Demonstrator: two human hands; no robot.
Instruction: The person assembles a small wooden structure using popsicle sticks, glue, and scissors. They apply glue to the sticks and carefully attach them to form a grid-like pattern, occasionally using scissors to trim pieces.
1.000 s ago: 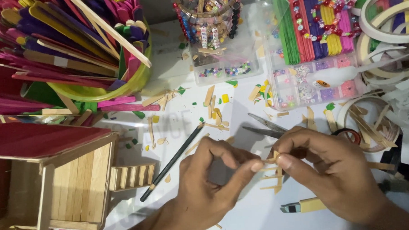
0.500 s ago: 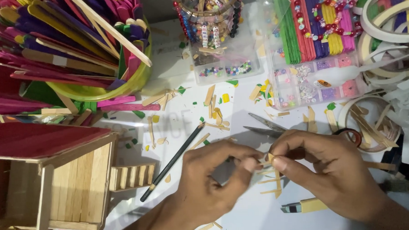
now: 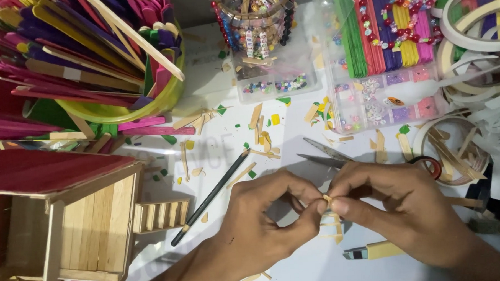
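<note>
head view, small stick ladder [image 3: 331, 223] pinched between left hand [image 3: 269, 212] and right hand [image 3: 399, 202] fingertips, pencil [image 3: 210, 197] just left

I see a small pale wooden stick ladder [image 3: 331, 223], rungs crosswise, hanging upright, top end pinched between fingertips above the white tabletop.

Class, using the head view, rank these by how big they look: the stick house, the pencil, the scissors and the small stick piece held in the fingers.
1. Stick house, by far the largest, though cut off by the frame.
2. Pencil.
3. Scissors, partly hidden behind the right hand, so unsure against the pencil.
4. Stick piece, smallest.
</note>
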